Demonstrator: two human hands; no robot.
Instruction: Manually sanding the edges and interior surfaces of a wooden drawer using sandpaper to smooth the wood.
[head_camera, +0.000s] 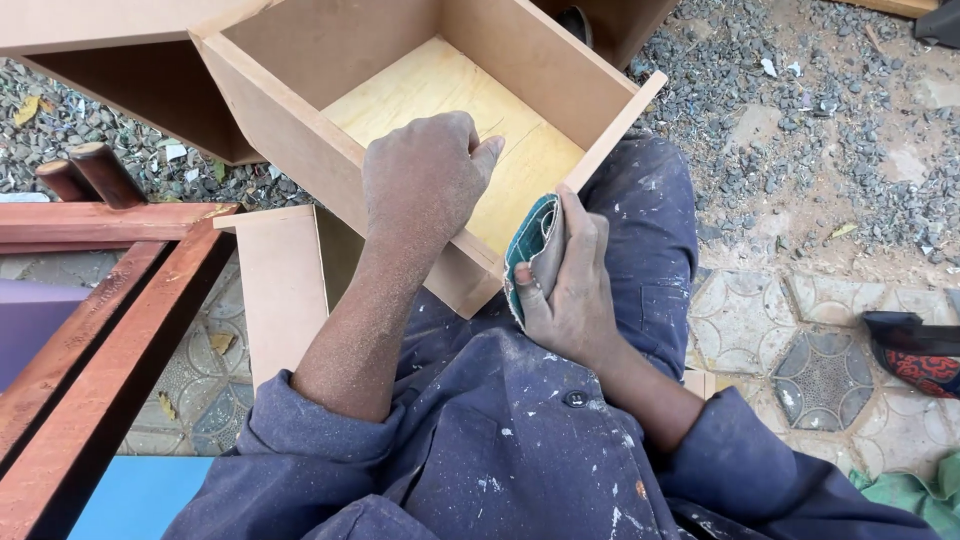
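Note:
An open brown wooden drawer box (560, 75) with a pale plywood bottom rests against my lap, tilted. My left hand (420, 180) grips its near side wall, fingers curled over the top edge. My right hand (565, 285) holds a folded piece of sandpaper (532, 245), green-backed, pressed against the drawer's near corner. Both hands and forearms are dusty. I wear dark blue work clothes speckled with paint.
A flat brown board (283, 290) leans by my left knee. A reddish wooden frame (100, 330) stands at left, and another brown box (130, 90) lies behind it. Gravel and patterned paving cover the ground; a red and black shoe (920, 350) lies at right.

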